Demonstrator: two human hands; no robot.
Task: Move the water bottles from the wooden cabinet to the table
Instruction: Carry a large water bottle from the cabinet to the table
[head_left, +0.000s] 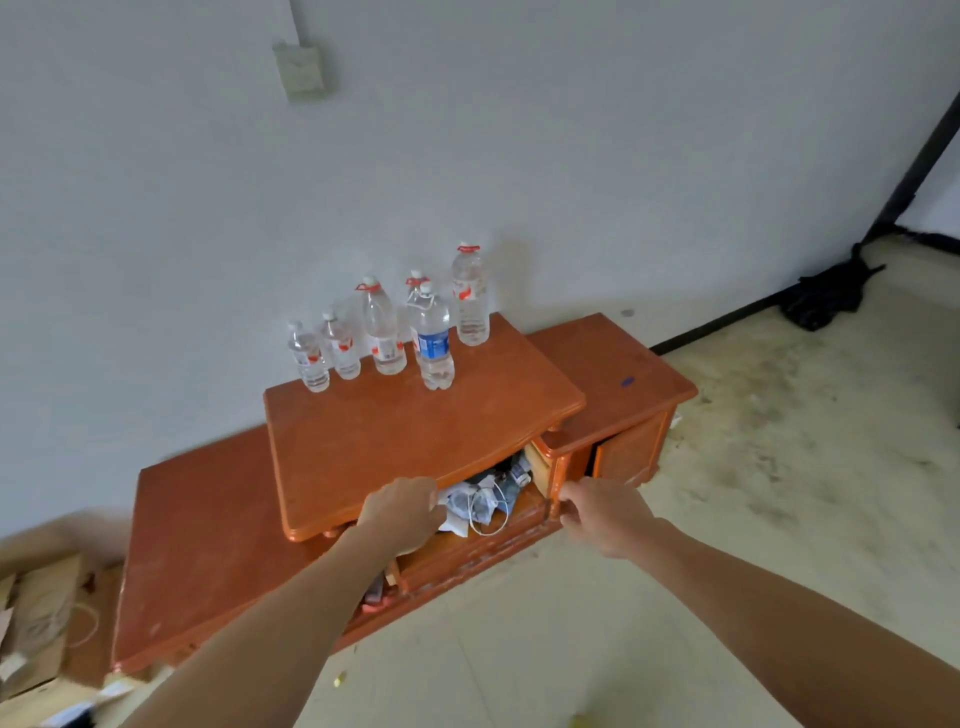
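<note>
Six water bottles (383, 332) stand upright on the raised middle top of the wooden cabinet (415, 441), grouped along its back edge just beside the wall (571, 156). The two smallest are on the left, and one with a blue label (432, 343) stands slightly forward of the rest.

Below that top, the open compartment holds a heap of clutter (478, 501), with a white cable (485, 525) looped over it. The person's left hand (402, 514) reaches in at the opening. Its fingers are curled down out of sight, so I cannot tell whether they grip anything. The right hand (602, 514) has its fingers bent against the wooden post (553, 493) at the compartment's right edge; I cannot tell if they clasp it.

Cardboard boxes (36, 623) lie at the cabinet's left end, and a black bag (826, 296) sits on the floor (779, 467) to the right.
</note>
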